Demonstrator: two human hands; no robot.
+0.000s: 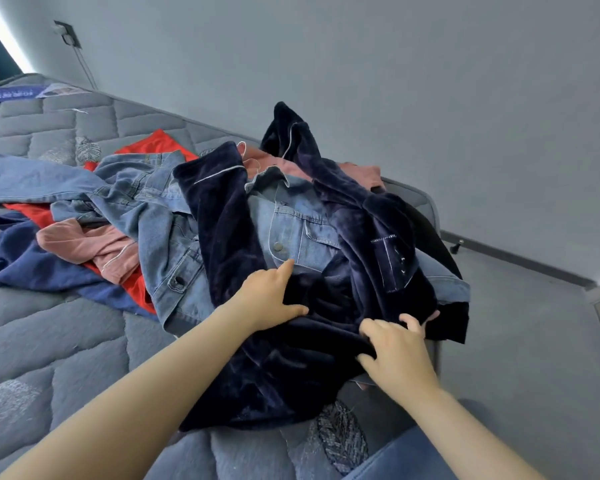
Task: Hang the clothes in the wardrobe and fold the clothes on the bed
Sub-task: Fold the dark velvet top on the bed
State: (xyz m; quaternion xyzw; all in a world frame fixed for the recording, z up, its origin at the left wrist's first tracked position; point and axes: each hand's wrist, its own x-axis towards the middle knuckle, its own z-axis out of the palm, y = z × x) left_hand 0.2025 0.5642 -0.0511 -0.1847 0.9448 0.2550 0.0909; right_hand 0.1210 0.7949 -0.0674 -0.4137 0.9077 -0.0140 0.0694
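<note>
Velvet covers the middle of the heap: a dark blue velvet top (291,368) with thin white trim is spread over the denim jacket (291,230). One sleeve lies across the jacket's left side, and the rest flops over its right side and near edge.

The left hand (269,296) rests on the velvet just below the jacket's front button. One finger points straight out onto the denim and the thumb sticks out wide, with soft cloth bunched between them. Its other fingers are hidden, so I cannot tell if it grips or only presses.

The right hand (395,348) is near the jacket's right edge, at the velvet hem. Its fingers are curled and pinch a fold of the velvet, likely to pull this top free from the pile so it can be folded or hung.

Left of the jacket lie blue jeans (32,181), a pink garment (90,247), a red garment (156,145) and a navy cloth (32,271), all tangled and unfolded. Everything sits on a grey quilted mattress (49,341). No wardrobe is in sight, so the job looks barely begun.
</note>
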